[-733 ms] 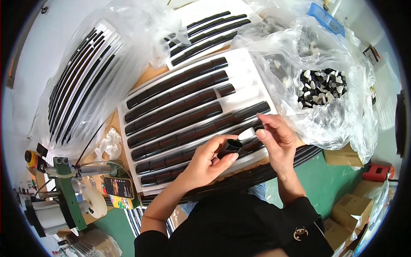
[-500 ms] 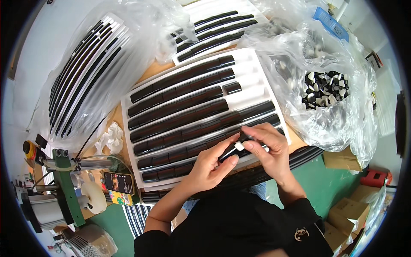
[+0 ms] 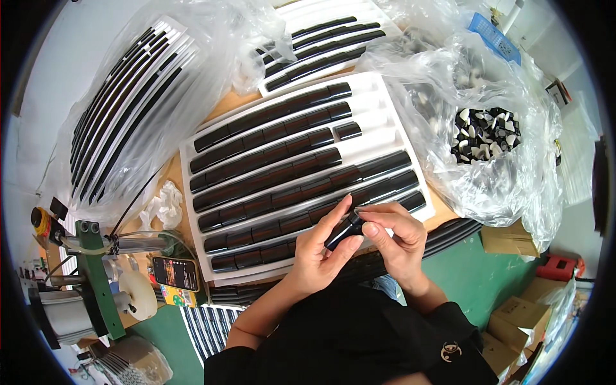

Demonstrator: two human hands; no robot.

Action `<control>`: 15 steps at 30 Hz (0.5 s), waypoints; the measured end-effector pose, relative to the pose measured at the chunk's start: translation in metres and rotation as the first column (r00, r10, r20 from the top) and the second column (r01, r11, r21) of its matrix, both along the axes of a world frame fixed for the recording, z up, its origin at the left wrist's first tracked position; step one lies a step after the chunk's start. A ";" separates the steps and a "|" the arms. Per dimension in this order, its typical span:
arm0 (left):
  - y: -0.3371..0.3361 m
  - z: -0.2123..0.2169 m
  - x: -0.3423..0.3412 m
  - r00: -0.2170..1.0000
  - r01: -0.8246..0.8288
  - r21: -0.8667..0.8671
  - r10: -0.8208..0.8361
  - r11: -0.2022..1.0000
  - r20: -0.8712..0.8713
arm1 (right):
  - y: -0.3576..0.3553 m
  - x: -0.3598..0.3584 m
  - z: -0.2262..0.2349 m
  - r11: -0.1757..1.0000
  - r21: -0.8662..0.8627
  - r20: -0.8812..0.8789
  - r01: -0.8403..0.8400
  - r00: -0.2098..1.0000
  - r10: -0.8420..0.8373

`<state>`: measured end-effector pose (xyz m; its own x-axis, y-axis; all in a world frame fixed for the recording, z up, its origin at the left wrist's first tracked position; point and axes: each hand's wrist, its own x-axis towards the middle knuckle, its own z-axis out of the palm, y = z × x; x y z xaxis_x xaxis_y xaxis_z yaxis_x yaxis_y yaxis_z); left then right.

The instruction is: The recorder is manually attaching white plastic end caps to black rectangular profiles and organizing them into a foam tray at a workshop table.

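Note:
My left hand (image 3: 314,251) is closed around a short glossy black tube-like piece (image 3: 339,236), gripped between thumb and fingers and tilted up to the right. At its upper right end, the thumb and index finger of my right hand (image 3: 401,242) pinch together on the piece. Whether a small part is also between those fingertips is hidden. Both hands are over the near edge of a white ribbed tray (image 3: 378,115), where similar black pieces (image 3: 273,122) lie end to end in rows. One piece (image 3: 348,131) lies a little apart at the end of its row.
A plastic bag (image 3: 423,186) of small black-and-white parts (image 3: 486,135) stands at right. More trays sit behind and, bagged, at far left. A green-framed machine (image 3: 96,276) and a phone (image 3: 176,274) are at near left. Cardboard boxes (image 3: 523,317) stand on the green floor.
The small white part seen between my hands no longer shows. My right hand has lowered slightly and closed in on the black piece's end; my left hand still holds it.

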<state>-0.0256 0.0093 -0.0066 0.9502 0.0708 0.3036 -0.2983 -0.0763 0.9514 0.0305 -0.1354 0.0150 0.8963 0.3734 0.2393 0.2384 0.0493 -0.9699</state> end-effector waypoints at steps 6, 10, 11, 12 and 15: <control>-0.002 0.005 -0.003 0.996 0.043 0.016 -0.041 0.999 -0.074 | 0.001 -0.007 -0.003 0.996 0.049 -0.003 0.069 0.998 -0.069; -0.007 0.005 -0.005 0.997 0.025 0.048 -0.021 0.999 -0.067 | 0.002 -0.011 -0.004 0.991 0.092 -0.023 0.095 0.995 -0.093; -0.008 0.005 -0.006 0.998 0.024 0.048 -0.021 0.999 -0.066 | 0.002 -0.012 -0.005 0.988 0.119 -0.028 0.100 0.995 -0.098; -0.010 0.004 -0.007 0.998 0.012 0.031 -0.010 0.999 -0.069 | 0.003 -0.013 -0.007 0.988 0.120 -0.027 0.100 0.995 -0.097; -0.010 0.001 -0.009 0.999 -0.010 0.035 0.012 0.999 -0.045 | 0.003 -0.014 -0.008 0.988 0.123 -0.002 0.096 0.995 -0.097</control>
